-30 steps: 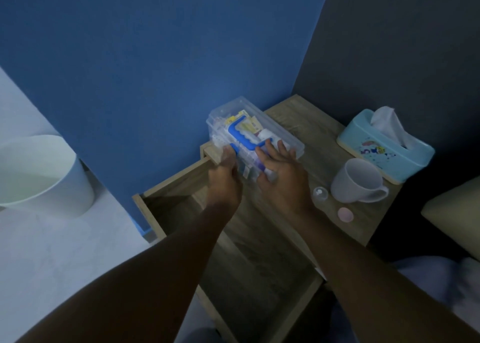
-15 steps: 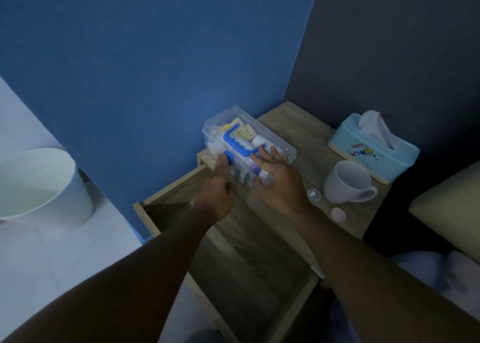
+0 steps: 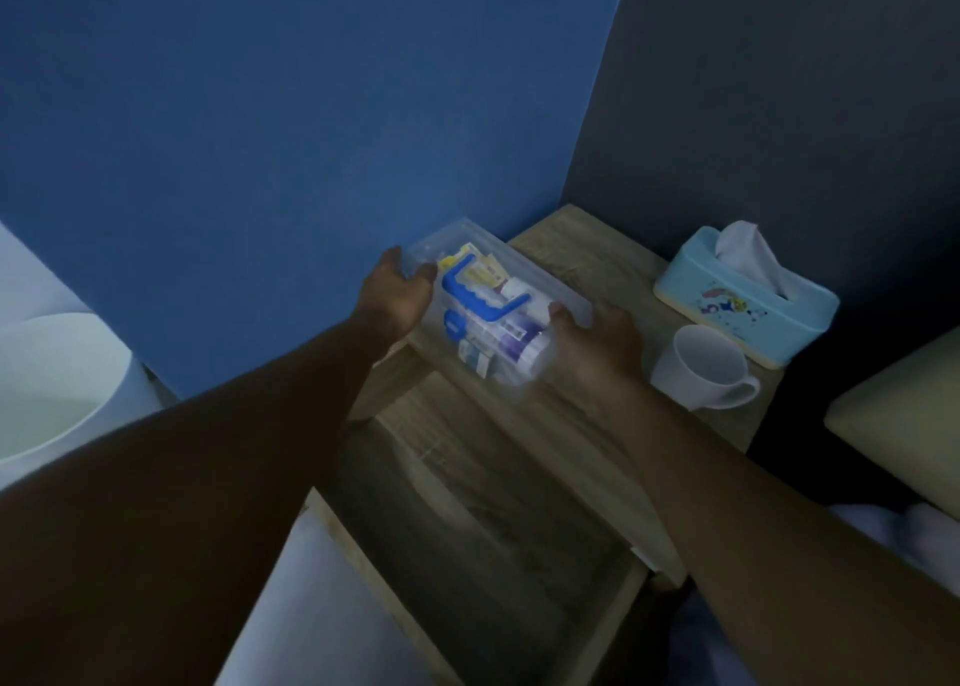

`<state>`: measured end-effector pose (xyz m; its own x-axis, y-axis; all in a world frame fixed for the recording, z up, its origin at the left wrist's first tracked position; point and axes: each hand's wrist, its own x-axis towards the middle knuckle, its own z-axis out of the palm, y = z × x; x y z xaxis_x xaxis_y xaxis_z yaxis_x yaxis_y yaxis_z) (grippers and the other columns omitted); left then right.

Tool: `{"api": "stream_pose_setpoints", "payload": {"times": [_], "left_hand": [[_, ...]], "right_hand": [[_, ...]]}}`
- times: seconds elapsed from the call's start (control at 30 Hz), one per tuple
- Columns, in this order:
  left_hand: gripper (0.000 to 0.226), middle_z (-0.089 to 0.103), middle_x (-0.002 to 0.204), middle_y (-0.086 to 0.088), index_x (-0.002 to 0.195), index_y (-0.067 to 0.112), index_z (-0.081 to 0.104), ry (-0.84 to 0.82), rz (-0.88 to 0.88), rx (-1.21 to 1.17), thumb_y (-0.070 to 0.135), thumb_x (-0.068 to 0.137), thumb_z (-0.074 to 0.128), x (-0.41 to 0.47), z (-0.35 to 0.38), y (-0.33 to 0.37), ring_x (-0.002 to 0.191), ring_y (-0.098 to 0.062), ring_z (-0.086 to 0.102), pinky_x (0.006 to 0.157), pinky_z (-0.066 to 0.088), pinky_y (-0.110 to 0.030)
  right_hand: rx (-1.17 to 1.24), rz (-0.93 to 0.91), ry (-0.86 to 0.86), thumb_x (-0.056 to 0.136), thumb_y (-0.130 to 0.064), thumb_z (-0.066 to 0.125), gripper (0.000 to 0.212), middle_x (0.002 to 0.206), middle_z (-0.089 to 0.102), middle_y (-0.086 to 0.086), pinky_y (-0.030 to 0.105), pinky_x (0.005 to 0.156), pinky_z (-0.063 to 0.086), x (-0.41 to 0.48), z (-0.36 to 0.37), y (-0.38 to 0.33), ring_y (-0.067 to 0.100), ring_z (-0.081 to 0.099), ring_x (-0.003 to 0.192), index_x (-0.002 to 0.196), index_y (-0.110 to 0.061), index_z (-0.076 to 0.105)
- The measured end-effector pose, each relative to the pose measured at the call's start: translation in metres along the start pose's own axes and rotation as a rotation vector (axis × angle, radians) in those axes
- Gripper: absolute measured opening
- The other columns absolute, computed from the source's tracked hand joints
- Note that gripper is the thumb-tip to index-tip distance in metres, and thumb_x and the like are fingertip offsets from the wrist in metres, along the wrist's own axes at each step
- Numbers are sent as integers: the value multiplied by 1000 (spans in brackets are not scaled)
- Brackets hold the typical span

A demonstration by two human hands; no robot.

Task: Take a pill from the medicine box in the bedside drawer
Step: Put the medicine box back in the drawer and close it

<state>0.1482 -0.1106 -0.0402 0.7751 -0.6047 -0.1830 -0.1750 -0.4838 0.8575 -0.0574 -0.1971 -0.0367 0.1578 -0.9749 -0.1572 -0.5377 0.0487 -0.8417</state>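
Observation:
The clear plastic medicine box (image 3: pixel 496 316) with a blue handle on its lid is held between both my hands, tilted, above the back of the open bedside drawer (image 3: pixel 483 519) and the left edge of the nightstand top. My left hand (image 3: pixel 397 295) grips its far left end. My right hand (image 3: pixel 597 342) grips its near right end. Packets and a white and purple bottle show through the lid. No single pill can be made out.
On the wooden nightstand top (image 3: pixel 566 248) stand a white mug (image 3: pixel 701 368) and a light blue tissue box (image 3: pixel 748 295). A white bin (image 3: pixel 57 378) sits on the floor at left. A blue wall rises behind. A cushion edge (image 3: pixel 898 415) lies at right.
My hands have shifted from the box's near side to its two ends, and the box has tipped and come toward me, partly over the drawer. The view has moved closer.

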Motion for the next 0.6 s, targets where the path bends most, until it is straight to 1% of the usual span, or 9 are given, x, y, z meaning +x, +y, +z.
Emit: {"api": "stream_pose_setpoints", "payload": {"times": [0.03, 0.07, 0.13, 0.2, 0.27, 0.4, 0.43, 0.53, 0.6], "left_hand": [[66, 44, 150, -8, 149, 19, 35, -7, -25, -22, 48, 93, 53, 6, 3, -1, 133, -27, 46, 100, 35, -26], [64, 49, 145, -9, 146, 19, 39, -8, -50, -57, 48, 91, 55, 11, 6, -4, 127, -28, 51, 98, 38, -27], [59, 57, 133, -10, 137, 20, 47, -6, -98, -170, 46, 87, 61, 18, 11, -7, 115, -28, 59, 98, 47, -34], [59, 58, 129, -10, 133, 20, 49, 0, -141, -308, 41, 81, 66, 19, 12, -8, 113, -28, 61, 99, 51, -41], [61, 57, 129, -11, 131, 19, 51, 7, -162, -385, 38, 76, 71, 19, 11, -9, 113, -28, 61, 99, 51, -41], [60, 60, 128, -12, 129, 20, 55, 11, -177, -370, 39, 75, 71, 3, 0, -14, 112, -30, 63, 99, 52, -41], [60, 61, 127, -13, 129, 19, 55, 18, -172, -357, 39, 75, 71, -4, -3, -15, 112, -31, 63, 98, 52, -42], [59, 64, 124, -13, 129, 18, 55, 70, -147, -292, 42, 77, 67, -27, -13, -10, 110, -32, 64, 97, 52, -44], [59, 65, 123, -12, 130, 18, 56, 89, -128, -254, 45, 78, 65, -46, -21, -8, 109, -31, 64, 98, 51, -42]], "right_hand": [[11, 12, -10, 89, -45, 68, 52, 110, 69, 1, 4, 30, 32, 4, 1, 3, -6, 48, 58, 129, -12, 61], [27, 24, -28, 88, -45, 70, 52, 111, 71, 2, 5, 32, 36, 7, 1, 5, -5, 52, 60, 128, -12, 63], [80, 41, -62, 86, -44, 73, 50, 110, 74, 4, 13, 42, 46, 9, -1, 7, 2, 64, 68, 125, -13, 66], [124, 55, -66, 84, -41, 76, 50, 107, 75, 5, 16, 49, 50, 11, -2, 6, 7, 70, 73, 123, -12, 68], [152, 88, -75, 83, -40, 77, 51, 107, 75, 5, 19, 50, 52, 10, -4, 4, 9, 71, 74, 124, -12, 67], [164, 89, -154, 85, -35, 76, 46, 88, 70, -5, 15, 42, 50, -4, -14, 4, 4, 69, 58, 123, -12, 66], [188, 89, -179, 86, -34, 75, 42, 87, 71, -6, 14, 42, 50, -9, -19, 6, 2, 71, 57, 122, -12, 67], [261, 81, -226, 89, -32, 72, 38, 99, 75, -1, 20, 59, 55, -32, -31, 11, 7, 75, 79, 123, -15, 67], [302, 76, -232, 88, -31, 73, 30, 100, 75, -1, 25, 67, 57, -50, -39, 14, 11, 75, 84, 116, -20, 68]]}}
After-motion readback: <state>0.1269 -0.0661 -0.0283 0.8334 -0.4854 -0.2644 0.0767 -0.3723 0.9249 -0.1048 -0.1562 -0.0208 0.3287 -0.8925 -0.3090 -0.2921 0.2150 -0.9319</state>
